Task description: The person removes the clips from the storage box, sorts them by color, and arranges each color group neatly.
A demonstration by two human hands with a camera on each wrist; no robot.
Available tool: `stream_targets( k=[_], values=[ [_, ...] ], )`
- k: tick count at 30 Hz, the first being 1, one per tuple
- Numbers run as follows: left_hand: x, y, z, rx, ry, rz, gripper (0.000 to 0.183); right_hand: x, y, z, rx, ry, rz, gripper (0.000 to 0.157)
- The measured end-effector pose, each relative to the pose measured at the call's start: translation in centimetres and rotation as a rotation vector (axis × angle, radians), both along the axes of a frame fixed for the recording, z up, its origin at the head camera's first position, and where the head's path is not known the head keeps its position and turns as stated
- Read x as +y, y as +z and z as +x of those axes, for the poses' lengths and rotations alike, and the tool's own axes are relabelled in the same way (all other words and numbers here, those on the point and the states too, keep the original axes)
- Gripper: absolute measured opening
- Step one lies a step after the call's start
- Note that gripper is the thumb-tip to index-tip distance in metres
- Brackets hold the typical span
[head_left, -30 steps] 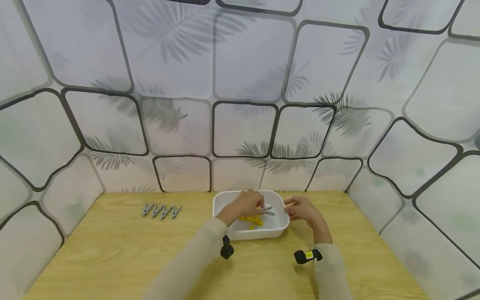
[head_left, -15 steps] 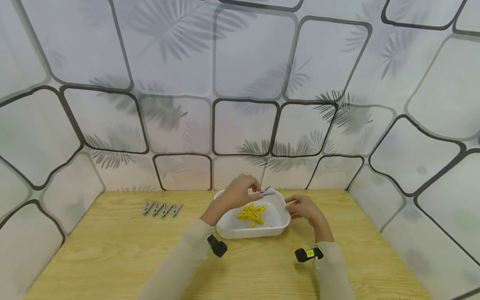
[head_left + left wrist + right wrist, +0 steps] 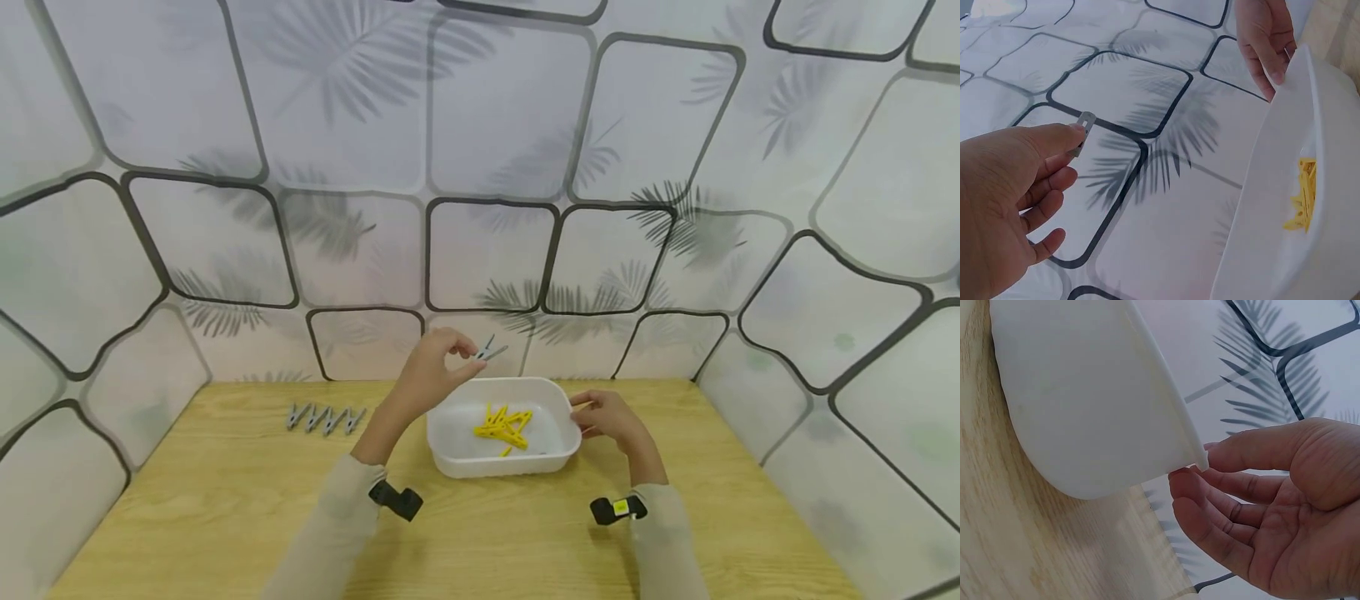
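Observation:
My left hand (image 3: 425, 377) pinches a grey clothespin (image 3: 486, 353) between thumb and index finger, raised above the back left of a white plastic basin (image 3: 498, 469). In the left wrist view the other fingers of that hand curve loosely below the clothespin (image 3: 1086, 121). Several yellow clothespins (image 3: 502, 428) lie heaped inside the basin. At the basin's right end, my right hand (image 3: 609, 417) holds the rim. The right wrist view has its thumb at the rim's top and the curled fingers (image 3: 1210, 537) beneath the lip.
Several grey clothespins (image 3: 328, 422) stand in a zigzag row at the left of the wooden table (image 3: 225, 508). A patterned wall covering (image 3: 487, 258) rises behind the table and on both sides.
My left hand has lifted the grey clothespin out of the basin and carried it up and leftward, uncovering the yellow clothespins. The right hand stays at the rim.

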State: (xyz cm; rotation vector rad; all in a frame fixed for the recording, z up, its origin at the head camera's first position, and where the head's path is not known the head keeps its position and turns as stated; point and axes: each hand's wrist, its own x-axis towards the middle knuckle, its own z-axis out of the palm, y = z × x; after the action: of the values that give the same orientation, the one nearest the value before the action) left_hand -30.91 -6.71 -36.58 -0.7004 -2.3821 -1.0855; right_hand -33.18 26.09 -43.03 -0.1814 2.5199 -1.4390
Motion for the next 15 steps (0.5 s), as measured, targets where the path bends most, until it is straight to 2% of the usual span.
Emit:
stream_targets(
  k=[6, 11, 15],
  values=[
    [-2.4, -1.2, 0.4, 0.129, 0.107, 0.077, 0.020, 0.2, 0.3, 0.0, 0.001, 0.003, 0.006, 0.043],
    [-4.4, -2.7, 0.6, 0.243, 0.182, 0.146, 0.020, 0.1, 0.0, -0.1, -0.012, -0.010, 0.002, 0.042],
    [-6.0, -4.0, 0.9, 0.273, 0.230, 0.215, 0.022, 0.1, -0.3, -0.2, -0.019, -0.017, -0.005, 0.041]
  ],
)
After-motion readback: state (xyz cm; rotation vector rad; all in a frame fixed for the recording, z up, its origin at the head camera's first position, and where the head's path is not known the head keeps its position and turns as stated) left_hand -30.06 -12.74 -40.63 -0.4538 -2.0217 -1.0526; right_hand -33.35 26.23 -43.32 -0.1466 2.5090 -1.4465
